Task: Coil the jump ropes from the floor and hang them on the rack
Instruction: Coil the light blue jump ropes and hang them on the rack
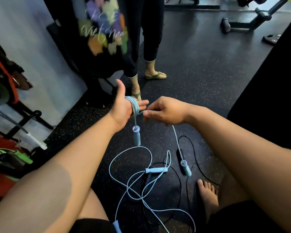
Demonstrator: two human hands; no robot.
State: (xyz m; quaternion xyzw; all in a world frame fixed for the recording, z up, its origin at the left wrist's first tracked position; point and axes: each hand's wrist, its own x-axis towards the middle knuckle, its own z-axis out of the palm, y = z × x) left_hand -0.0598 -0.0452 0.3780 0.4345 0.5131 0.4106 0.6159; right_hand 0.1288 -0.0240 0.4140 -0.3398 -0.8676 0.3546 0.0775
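While holding blue rope (134, 103) looped round spread left hand (122, 107), pinched it with right hand (164, 112); risked shedding loops if slackened.

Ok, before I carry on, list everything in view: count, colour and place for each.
coiled rope: one, light blue, wound round the left palm, one handle hanging below.
loose rope: one, light blue, tangled on the floor.
black cords: count unclear, black, floor, mixed with the loose rope.
bystander's legs: two, dark trousers, green sandals, ahead.
rack: one, dark frame, red and green bands, left.
gym frame: one, black, far right.
bare foot: one, floor, lower right.
left hand: fingers straight, thumb up, coils round it.
right hand: fingers pinch the coiled rope's free run.
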